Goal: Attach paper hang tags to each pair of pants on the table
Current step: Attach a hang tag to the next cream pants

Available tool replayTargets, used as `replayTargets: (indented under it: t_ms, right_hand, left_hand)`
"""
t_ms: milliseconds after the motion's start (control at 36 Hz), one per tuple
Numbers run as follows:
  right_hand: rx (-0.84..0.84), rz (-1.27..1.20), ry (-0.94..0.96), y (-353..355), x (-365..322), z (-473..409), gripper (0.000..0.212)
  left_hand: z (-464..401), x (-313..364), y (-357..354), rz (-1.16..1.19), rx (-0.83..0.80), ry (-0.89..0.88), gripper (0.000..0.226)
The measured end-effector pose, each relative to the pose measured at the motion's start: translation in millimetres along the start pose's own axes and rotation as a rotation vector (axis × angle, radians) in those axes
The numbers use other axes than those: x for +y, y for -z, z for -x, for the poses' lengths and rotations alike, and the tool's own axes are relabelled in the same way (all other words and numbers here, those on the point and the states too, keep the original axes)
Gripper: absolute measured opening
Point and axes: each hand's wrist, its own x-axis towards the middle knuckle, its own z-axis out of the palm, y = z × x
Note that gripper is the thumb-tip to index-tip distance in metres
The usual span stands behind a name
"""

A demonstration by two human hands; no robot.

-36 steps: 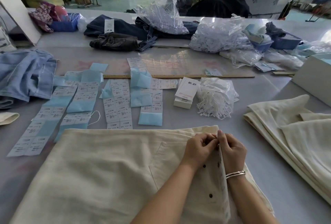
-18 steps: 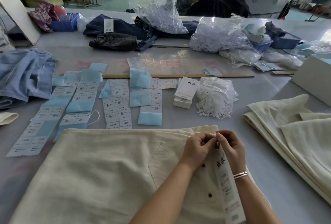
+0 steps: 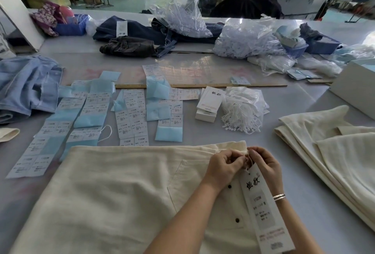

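Cream pants lie flat on the desk. At their top corner, the left hand and right hand each keep a narrow pinching grip on the string of a hang tag. The tag lies over the buttoned fabric.
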Motion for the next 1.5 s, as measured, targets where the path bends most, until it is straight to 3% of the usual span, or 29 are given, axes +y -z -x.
replayTargets:
  t_ms: [194,750,1139,1500]
  right_hand:
    - [-0.035,-0.040,-0.032,3.1,-2.2,-0.4,0.014]
    - [-0.018,-0.102,-0.014,2.3,-1.5,0.3,0.016]
    - [-0.021,0.019,-0.013,-0.2,-2.8,1.1,0.025]
    - [-0.086,0.059,-0.050,1.8,0.0,-1.1,0.015]
  left_hand:
    - [-5.3,-0.6,1.4,-0.024,-0.085,0.011,0.014]
    - [-7.4,-2.5,1.0,-0.009,-0.080,0.028,0.012]
    - [-4.5,-1.1,1.2,0.080,-0.062,0.067,0.006]
    - [-5.4,3.2,3.6,0.061,-0.012,0.093,0.011]
